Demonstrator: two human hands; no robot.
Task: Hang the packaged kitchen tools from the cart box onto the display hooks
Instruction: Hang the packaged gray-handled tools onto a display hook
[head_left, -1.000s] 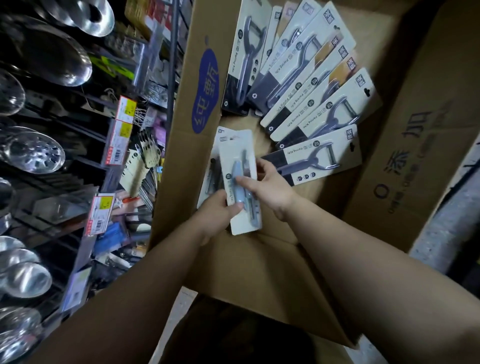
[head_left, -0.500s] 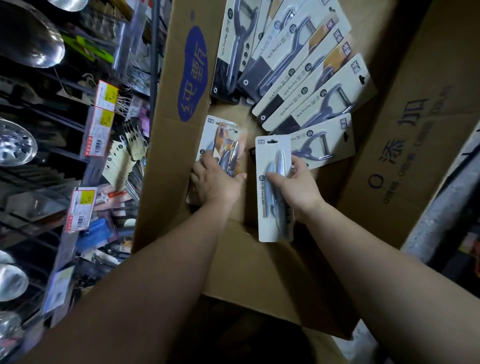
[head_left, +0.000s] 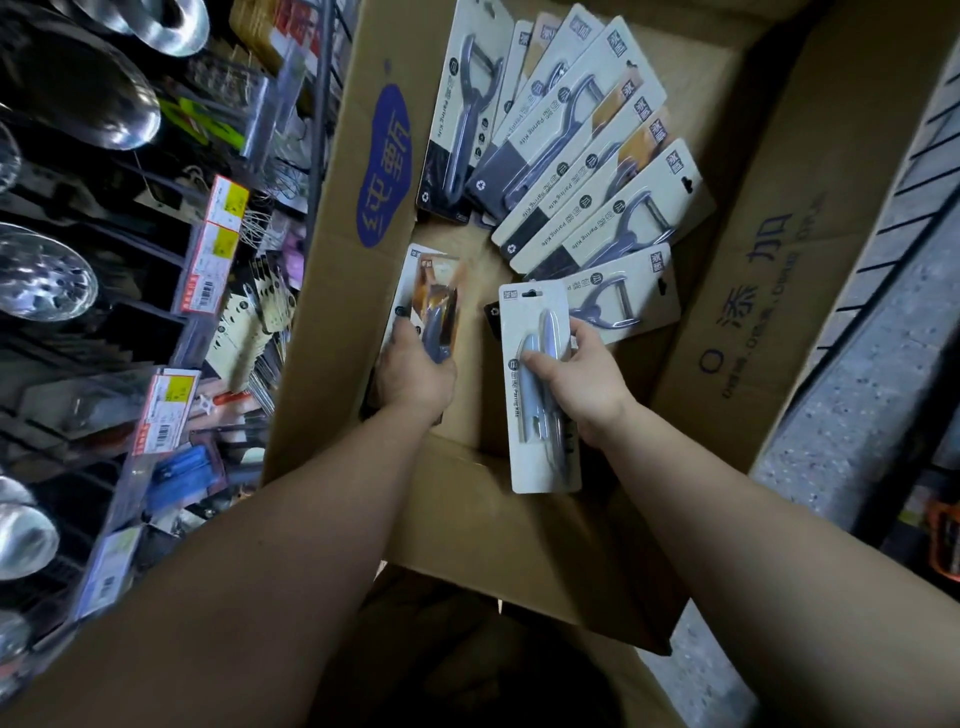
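Over the near edge of the cardboard box (head_left: 332, 322), a white carded paring-knife pack (head_left: 540, 387), pinched by the right hand (head_left: 584, 379) — thumb across the front of the blister, fingers curled behind the card's right edge. Held upright, hang-hole end toward the far side, lower end jutting past the box's near flap. Two slim grey-blue tools side by side under clear plastic, small print running down the card beside them.

Against the box's left wall, a second pack (head_left: 434, 306), gripped by the left hand (head_left: 413, 376), fingers curled round its lower end; orange-brown printed panel on the card, a grey-blue tool showing just above the knuckles. Well apart from the right hand's pack, bare cardboard floor between them.

Along the far side of the box, a fan of carded peelers (head_left: 587, 171), overlapping — pale cards with dark lower corners, each with a grey Y-shaped peeler. Nearest of them tucked just behind the held pack's top right corner.

Left of the box, display shelving with price tags (head_left: 215, 244), hanging carded goods and shiny steel ladles (head_left: 44, 278).
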